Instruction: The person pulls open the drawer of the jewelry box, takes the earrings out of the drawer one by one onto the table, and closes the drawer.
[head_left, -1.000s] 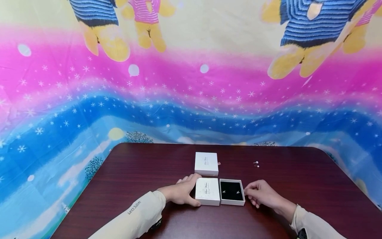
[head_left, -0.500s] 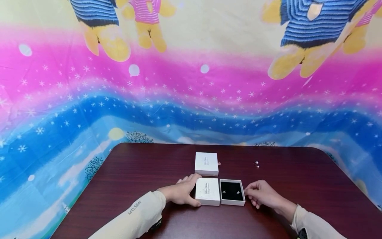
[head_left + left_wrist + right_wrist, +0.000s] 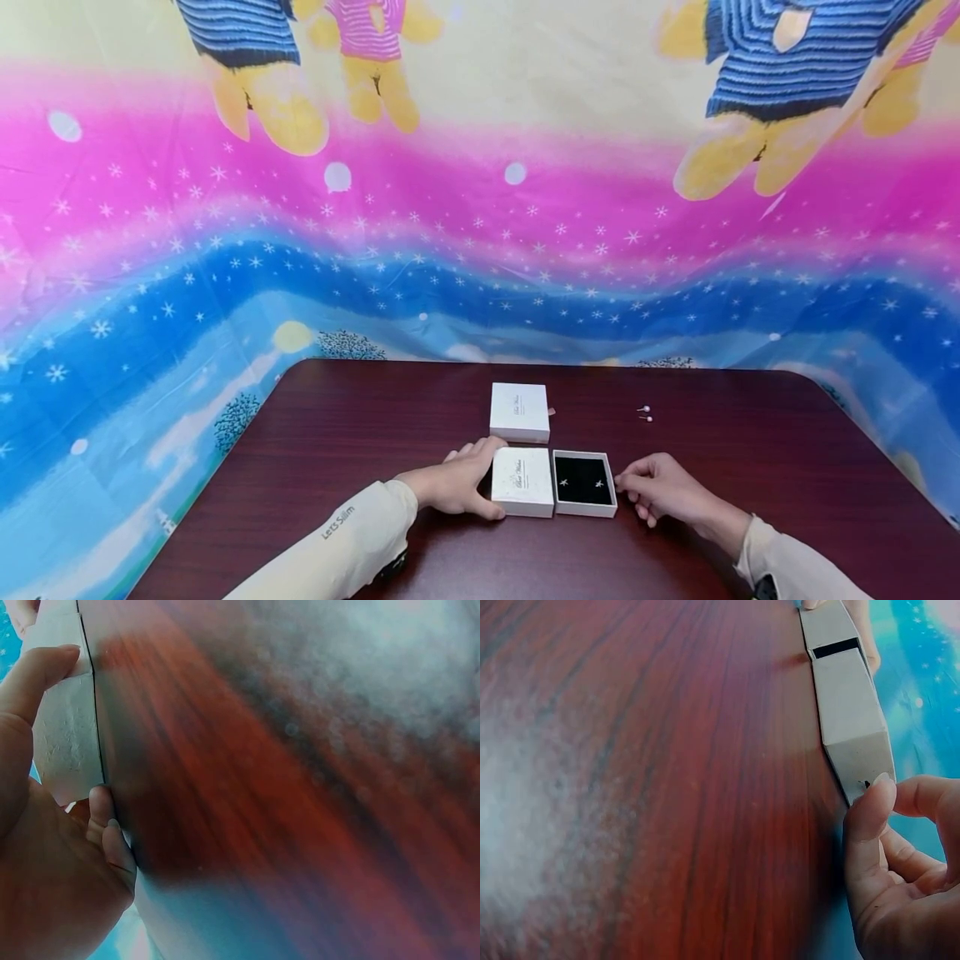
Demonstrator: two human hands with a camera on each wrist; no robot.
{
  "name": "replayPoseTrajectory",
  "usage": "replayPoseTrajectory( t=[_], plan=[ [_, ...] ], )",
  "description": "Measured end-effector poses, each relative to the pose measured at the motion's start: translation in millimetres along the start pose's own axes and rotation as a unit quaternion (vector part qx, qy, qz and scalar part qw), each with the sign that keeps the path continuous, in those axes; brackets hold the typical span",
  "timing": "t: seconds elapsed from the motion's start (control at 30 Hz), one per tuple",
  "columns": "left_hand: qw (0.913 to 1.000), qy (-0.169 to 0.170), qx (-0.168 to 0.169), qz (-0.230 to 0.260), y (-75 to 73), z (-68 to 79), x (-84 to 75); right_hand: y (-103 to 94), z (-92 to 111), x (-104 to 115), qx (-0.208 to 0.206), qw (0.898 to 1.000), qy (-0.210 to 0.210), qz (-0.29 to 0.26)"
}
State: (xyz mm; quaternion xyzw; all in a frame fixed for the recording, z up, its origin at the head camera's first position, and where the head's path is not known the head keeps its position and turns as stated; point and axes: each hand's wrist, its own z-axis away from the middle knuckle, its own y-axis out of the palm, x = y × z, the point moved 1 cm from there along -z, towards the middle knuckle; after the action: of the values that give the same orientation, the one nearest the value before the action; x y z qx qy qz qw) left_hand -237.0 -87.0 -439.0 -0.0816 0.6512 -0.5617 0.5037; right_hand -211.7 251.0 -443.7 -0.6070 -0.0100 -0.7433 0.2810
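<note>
In the head view my left hand [image 3: 453, 483] grips the white jewelry box sleeve [image 3: 522, 479] from its left, thumb at the near side and fingers at the far side. The left wrist view shows the thumb and fingertips on the sleeve [image 3: 71, 735]. Right beside it lies the shallow white drawer [image 3: 587, 512], outside the sleeve. Two small star-shaped earrings [image 3: 599, 483] sit on its black pad [image 3: 581, 493]. My right hand [image 3: 663, 492] pinches at the drawer's right end with thumb and index finger; in the right wrist view what lies between the fingertips is hidden.
Behind the sleeve stands a second white box [image 3: 519, 408], closed, a small ribbon tab [image 3: 551, 412] at its right. Two pearl earrings [image 3: 647, 409] lie at the back right of the dark red table [image 3: 360, 408]. A printed cloth [image 3: 465, 233] hangs behind.
</note>
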Motion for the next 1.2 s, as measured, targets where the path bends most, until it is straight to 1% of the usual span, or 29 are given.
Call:
replayPoseTrajectory(
  t=[0.33, 0.93, 1.2],
  plan=[
    [1.0, -0.007, 0.005, -0.001, -1.8, 0.7, -2.2, -5.0, 3, 3, -0.009, 1.0, 0.011, 0.014],
    [0.9999, -0.006, 0.006, -0.008, 1.0, -0.7, 0.8, -16.9, 9, 7, -0.039, 0.999, 0.014, 0.035],
    [0.9999, -0.009, 0.006, -0.006, 0.1, -0.3, -0.4, -21.6, 10, 12, -0.042, 0.998, 0.011, 0.035]
  ],
)
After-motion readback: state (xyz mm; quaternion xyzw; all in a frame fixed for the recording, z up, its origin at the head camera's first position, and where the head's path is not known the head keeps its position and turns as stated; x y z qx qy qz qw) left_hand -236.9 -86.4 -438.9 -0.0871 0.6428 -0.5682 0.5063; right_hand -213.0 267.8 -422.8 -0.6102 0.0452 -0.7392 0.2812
